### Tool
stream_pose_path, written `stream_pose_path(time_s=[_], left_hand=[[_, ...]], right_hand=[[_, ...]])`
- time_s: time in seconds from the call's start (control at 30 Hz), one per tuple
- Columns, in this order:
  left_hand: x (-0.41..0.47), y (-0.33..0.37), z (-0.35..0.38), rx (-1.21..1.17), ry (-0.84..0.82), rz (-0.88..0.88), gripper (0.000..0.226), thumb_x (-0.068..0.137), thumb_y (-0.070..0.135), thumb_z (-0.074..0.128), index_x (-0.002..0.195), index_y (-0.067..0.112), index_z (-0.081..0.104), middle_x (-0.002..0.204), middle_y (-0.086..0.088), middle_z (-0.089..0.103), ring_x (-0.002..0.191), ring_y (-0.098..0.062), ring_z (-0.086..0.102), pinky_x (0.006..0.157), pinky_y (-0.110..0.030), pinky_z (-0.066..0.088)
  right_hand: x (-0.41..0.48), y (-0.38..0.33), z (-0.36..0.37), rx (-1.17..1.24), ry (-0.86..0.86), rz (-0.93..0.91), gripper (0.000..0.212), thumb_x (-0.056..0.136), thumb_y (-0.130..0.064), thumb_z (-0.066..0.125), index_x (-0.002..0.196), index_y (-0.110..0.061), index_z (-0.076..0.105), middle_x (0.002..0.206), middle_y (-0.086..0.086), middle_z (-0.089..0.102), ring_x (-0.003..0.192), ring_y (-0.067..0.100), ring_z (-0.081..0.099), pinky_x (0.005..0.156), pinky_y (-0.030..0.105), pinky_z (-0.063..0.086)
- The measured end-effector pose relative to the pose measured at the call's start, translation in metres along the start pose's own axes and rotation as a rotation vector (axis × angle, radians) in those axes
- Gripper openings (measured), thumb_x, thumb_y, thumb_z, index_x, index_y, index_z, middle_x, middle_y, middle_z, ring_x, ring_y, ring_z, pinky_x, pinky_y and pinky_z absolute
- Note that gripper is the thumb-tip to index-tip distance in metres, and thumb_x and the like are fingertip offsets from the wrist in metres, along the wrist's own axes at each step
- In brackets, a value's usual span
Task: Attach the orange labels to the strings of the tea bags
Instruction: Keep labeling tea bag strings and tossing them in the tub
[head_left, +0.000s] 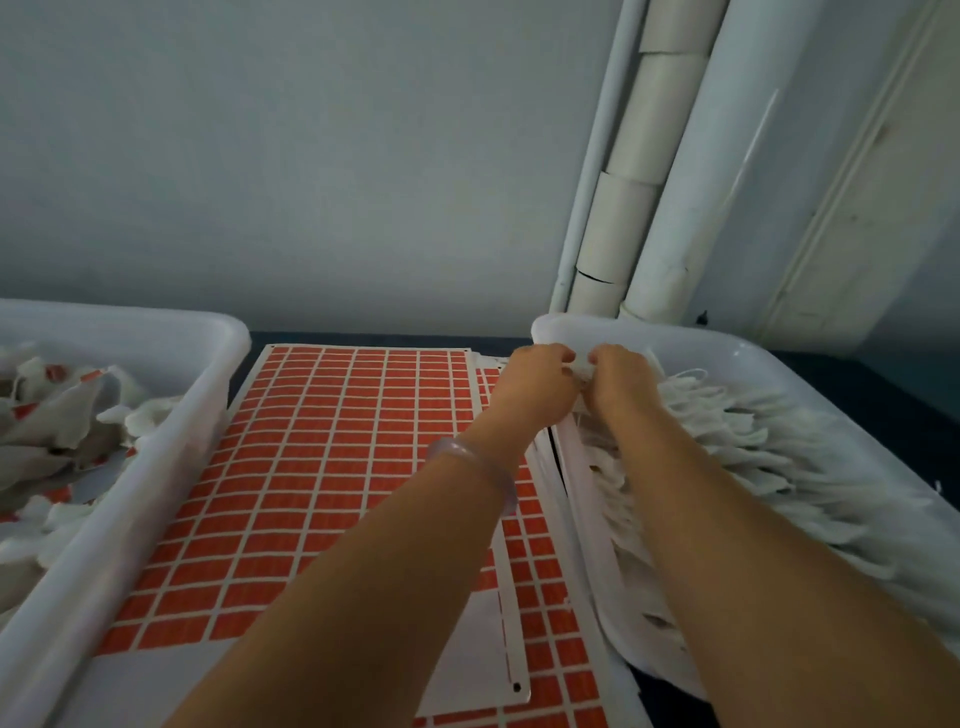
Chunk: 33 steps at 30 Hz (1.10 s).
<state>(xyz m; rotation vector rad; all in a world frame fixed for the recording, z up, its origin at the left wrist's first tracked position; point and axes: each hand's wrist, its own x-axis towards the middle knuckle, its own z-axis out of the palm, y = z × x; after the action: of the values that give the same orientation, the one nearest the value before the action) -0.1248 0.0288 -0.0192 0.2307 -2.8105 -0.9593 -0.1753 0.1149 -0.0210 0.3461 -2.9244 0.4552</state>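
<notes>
A sheet of orange labels lies flat between two white trays. The right tray holds a packed row of white tea bags. Both my hands meet at that tray's far left corner. My left hand and my right hand have their fingers curled round a small white tea bag pinched between them. The bag's string is too small to make out. My left wrist wears a pale bracelet.
The left tray holds a loose heap of white tea bags with orange labels. More label sheets lie under the top one. White pipes rise against the wall behind the right tray.
</notes>
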Motion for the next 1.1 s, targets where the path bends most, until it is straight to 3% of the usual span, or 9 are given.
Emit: stream_pose_path(time_s=[0.27,0.43,0.53,0.63,0.73,0.83,0.97,1.03,1.1], left_hand=[[0.009,-0.01,0.009,-0.204,0.058,0.015,0.04,0.098,0.019,0.042,0.138,0.021,0.045,0.137,-0.012,0.048,0.111,-0.026,0.055,0.073,-0.02,0.038],[0.003,-0.009,-0.003,-0.367,0.2,0.037,0.048,0.094,0.012,0.052,0.14,0.014,0.041,0.138,-0.01,0.049,0.122,-0.025,0.049,0.087,-0.024,0.039],[0.001,-0.004,-0.019,-0.449,0.247,0.093,0.052,0.091,0.012,0.058,0.14,0.014,0.041,0.137,-0.006,0.051,0.12,-0.021,0.05,0.084,-0.021,0.036],[-0.002,-0.003,-0.035,-0.517,0.268,0.091,0.033,0.088,0.016,0.063,0.121,0.014,0.057,0.111,-0.001,0.064,0.098,-0.015,0.058,0.078,-0.023,0.041],[-0.007,-0.011,-0.047,-0.603,0.359,0.059,0.012,0.084,0.018,0.067,0.088,0.015,0.056,0.074,0.006,0.058,0.066,-0.008,0.055,0.057,-0.018,0.042],[-0.021,-0.027,-0.06,-0.632,0.322,0.007,0.022,0.083,0.023,0.071,0.095,0.019,0.053,0.078,0.01,0.057,0.069,-0.003,0.056,0.053,-0.015,0.041],[-0.058,-0.062,-0.075,-0.68,0.296,-0.112,0.022,0.085,0.028,0.068,0.1,0.021,0.054,0.095,0.004,0.062,0.088,-0.015,0.062,0.066,-0.024,0.052],[-0.082,-0.081,-0.075,-0.7,0.271,-0.172,0.034,0.085,0.036,0.066,0.11,0.016,0.054,0.104,0.0,0.062,0.094,-0.019,0.062,0.078,-0.034,0.056],[-0.108,-0.097,-0.073,-0.741,0.306,-0.184,0.038,0.086,0.046,0.058,0.106,0.014,0.058,0.098,-0.003,0.063,0.089,-0.018,0.062,0.078,-0.029,0.056]], right_hand=[[0.007,0.012,0.002,-0.133,0.074,0.036,0.022,0.092,-0.018,0.052,0.108,-0.01,0.064,0.108,0.015,0.061,0.11,0.031,0.049,0.079,0.036,0.042],[0.005,0.004,-0.018,-0.112,0.293,-0.087,0.023,0.089,-0.022,0.055,0.105,-0.013,0.068,0.102,0.012,0.064,0.107,0.031,0.048,0.081,0.037,0.04],[0.003,-0.019,-0.045,0.07,0.396,-0.213,0.019,0.089,-0.019,0.05,0.1,-0.013,0.065,0.099,0.009,0.065,0.101,0.03,0.053,0.087,0.039,0.039],[-0.004,-0.04,-0.063,0.33,0.282,-0.262,0.007,0.088,-0.019,0.054,0.092,-0.018,0.06,0.09,0.002,0.064,0.087,0.022,0.058,0.081,0.036,0.049],[-0.009,-0.05,-0.067,0.456,0.218,-0.3,0.007,0.086,-0.015,0.06,0.086,-0.022,0.061,0.082,-0.006,0.061,0.079,0.012,0.059,0.069,0.021,0.049],[-0.019,-0.061,-0.067,0.595,0.095,-0.347,0.008,0.083,-0.018,0.07,0.084,-0.024,0.065,0.077,-0.012,0.062,0.071,0.0,0.059,0.057,0.007,0.044],[-0.04,-0.084,-0.049,0.77,-0.133,-0.359,0.011,0.081,-0.023,0.074,0.077,-0.03,0.067,0.079,-0.008,0.066,0.072,0.009,0.065,0.062,0.019,0.056],[-0.054,-0.101,-0.032,0.756,-0.186,-0.357,0.015,0.083,-0.024,0.072,0.073,-0.033,0.065,0.077,-0.011,0.063,0.074,0.008,0.061,0.063,0.019,0.05],[-0.072,-0.119,-0.013,0.763,-0.23,-0.333,0.02,0.084,-0.027,0.07,0.069,-0.037,0.061,0.073,-0.018,0.058,0.073,0.006,0.058,0.06,0.016,0.042]])
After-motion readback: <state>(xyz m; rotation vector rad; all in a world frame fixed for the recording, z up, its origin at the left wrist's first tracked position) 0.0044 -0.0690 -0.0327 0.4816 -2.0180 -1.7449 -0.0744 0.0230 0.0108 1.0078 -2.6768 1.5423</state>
